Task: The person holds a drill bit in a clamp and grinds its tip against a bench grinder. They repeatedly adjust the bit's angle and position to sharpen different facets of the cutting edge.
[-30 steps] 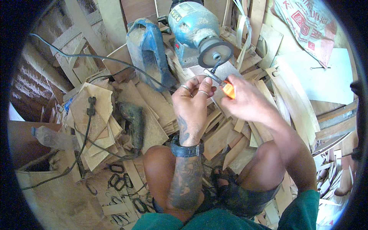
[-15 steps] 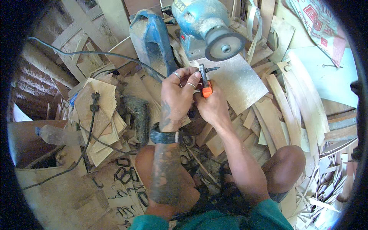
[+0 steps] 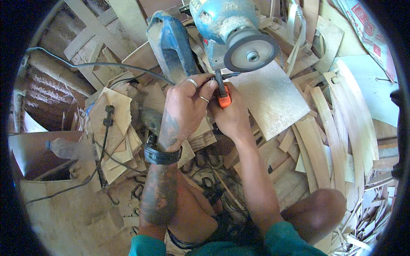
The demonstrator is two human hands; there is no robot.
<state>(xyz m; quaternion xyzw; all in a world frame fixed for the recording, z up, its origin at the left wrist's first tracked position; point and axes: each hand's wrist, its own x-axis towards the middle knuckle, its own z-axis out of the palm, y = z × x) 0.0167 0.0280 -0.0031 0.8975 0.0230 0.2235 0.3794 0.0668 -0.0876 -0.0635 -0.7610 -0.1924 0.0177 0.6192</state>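
Orange-handled tool (image 3: 223, 96) sits centre-far, just below the grinding wheel (image 3: 249, 52) of the blue bench grinder (image 3: 222, 21), its dark shaft pointing up at the wheel, seemingly to reach it. Right hand (image 3: 230, 117) fingers are clamped round the handle; left hand (image 3: 185, 106) fingers curl together over the shaft, likely steadying it. A grey metal sheet (image 3: 269, 98) lies just right, wood offcuts (image 3: 333, 128) all around on the floor.
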